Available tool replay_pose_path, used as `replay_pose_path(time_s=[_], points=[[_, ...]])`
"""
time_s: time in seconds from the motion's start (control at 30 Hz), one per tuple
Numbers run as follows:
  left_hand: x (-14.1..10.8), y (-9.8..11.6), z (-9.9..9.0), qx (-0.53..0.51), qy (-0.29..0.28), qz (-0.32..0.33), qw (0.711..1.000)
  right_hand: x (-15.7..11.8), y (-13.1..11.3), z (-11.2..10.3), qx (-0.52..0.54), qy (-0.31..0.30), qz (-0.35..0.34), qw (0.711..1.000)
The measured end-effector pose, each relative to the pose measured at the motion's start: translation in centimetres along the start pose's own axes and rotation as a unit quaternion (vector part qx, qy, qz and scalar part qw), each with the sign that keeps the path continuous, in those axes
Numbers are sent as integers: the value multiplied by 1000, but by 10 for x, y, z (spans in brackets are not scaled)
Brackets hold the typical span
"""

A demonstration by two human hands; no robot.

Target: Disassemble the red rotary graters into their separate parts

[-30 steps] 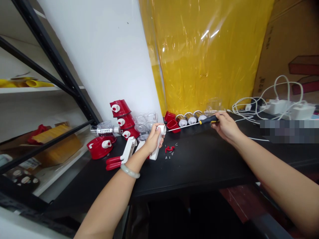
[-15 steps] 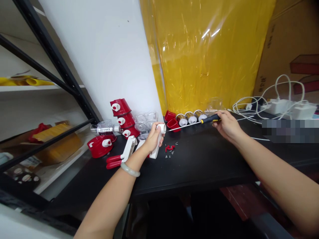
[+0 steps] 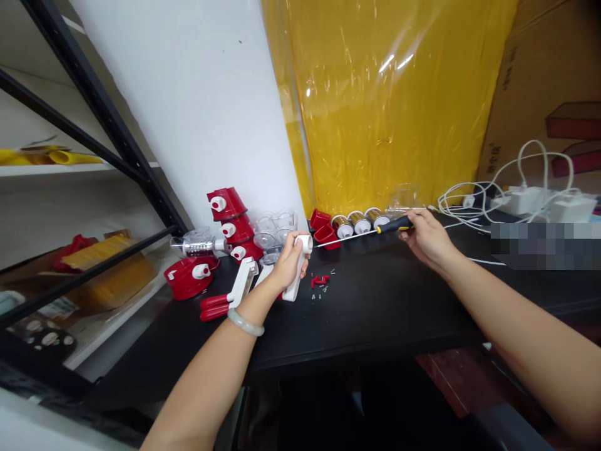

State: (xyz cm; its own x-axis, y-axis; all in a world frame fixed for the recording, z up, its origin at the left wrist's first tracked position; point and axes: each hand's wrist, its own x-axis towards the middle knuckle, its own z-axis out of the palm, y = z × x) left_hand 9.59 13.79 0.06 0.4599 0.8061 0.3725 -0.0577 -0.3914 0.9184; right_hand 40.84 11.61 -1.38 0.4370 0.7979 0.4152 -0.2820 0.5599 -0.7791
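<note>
My left hand [image 3: 290,260] is closed around a white plastic crank handle [image 3: 295,285], its round socket end facing right. My right hand [image 3: 426,235] grips the dark blue and yellow handle of a screwdriver [image 3: 393,225]. The long shaft points left, and its tip meets the socket end; whether it touches a screw is too small to tell. Below on the black table lie several small red plastic pieces [image 3: 320,280] and scattered screws [image 3: 325,289]. White crank handles with red grips [image 3: 220,305] rest left of my left hand.
Red grater housings [image 3: 232,227] stand stacked at the back left, beside clear plastic cups [image 3: 275,227]. Another red base [image 3: 188,279] is farther left. Grater drums [image 3: 359,223] and red hoppers [image 3: 323,228] line the back. White cables [image 3: 462,200] tangle at right. A black shelf frame [image 3: 113,138] borders the left.
Almost nothing differs. My right hand and the screwdriver have shifted very slightly left, with the tip still at the handle's socket end.
</note>
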Motion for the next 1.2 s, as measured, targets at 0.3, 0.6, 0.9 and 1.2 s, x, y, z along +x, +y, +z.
replay_pose_path(time_s=[0.3,0.6,0.9,1.2], points=[[0,0,1,2,6,-3,1000,0,2,-2,-7,-4,-6,1000],[0,1,1,3,10,-4,1000,0,1,0,2,4,-1,1000],[1,1,2,-7,15,-6,1000,-1,-1,-1,-12,-7,-4,1000],[0,-1,1,-1,11,-8,1000,0,0,-1,-20,-6,-5,1000]])
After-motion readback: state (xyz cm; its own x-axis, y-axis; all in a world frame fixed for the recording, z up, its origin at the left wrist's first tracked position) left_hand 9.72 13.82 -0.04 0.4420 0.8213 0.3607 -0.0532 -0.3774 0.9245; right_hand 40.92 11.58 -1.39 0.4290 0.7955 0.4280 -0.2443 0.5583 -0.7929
